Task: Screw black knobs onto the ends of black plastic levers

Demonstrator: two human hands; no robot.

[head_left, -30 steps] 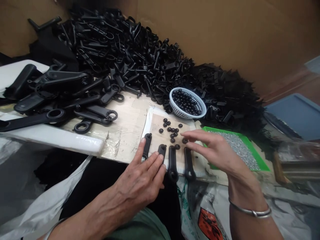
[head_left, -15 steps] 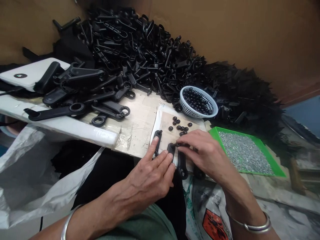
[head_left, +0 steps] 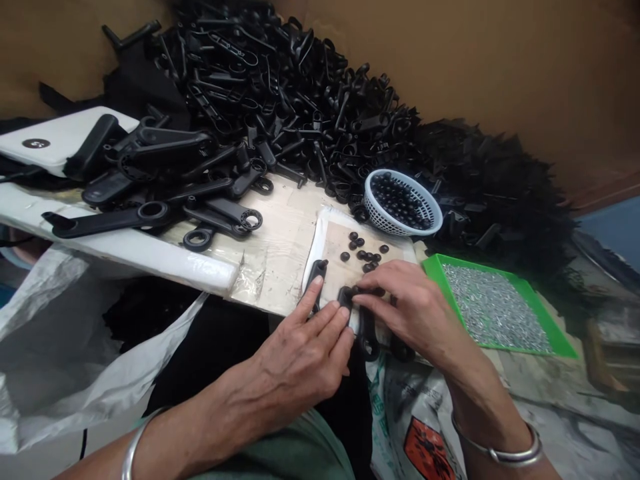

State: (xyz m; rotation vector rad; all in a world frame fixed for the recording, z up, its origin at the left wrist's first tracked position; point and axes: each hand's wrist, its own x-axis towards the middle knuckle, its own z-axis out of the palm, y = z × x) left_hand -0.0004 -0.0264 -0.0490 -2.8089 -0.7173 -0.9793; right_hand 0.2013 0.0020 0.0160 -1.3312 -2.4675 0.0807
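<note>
My left hand [head_left: 300, 350] lies with its fingers stretched out over black plastic crank arms at the table's front edge. Its thumb rests on the leftmost crank arm [head_left: 317, 270]; its fingertips touch a second crank arm [head_left: 345, 295]. My right hand [head_left: 407, 303] pinches a small black part at the upper end of that second arm; the fingers hide most of it. Beneath the right hand, a third crank arm [head_left: 368, 333] and a further black arm [head_left: 401, 349] stick out past the edge. Several small black round pieces [head_left: 369, 256] lie loose just beyond my right fingertips.
A pale blue basket [head_left: 377, 223] holds more round black pieces. To the right stands a green tray [head_left: 563, 340] of small metal pins. Crank arms [head_left: 110, 220] lie at left beside a white case [head_left: 65, 137]. A large heap of black parts [head_left: 300, 100] fills the back.
The view has shifted slightly, so the table things appear a little farther right. Both hands keep nearly the same place on the crank arms, with the right fingertips still pinched at the second arm's end.
</note>
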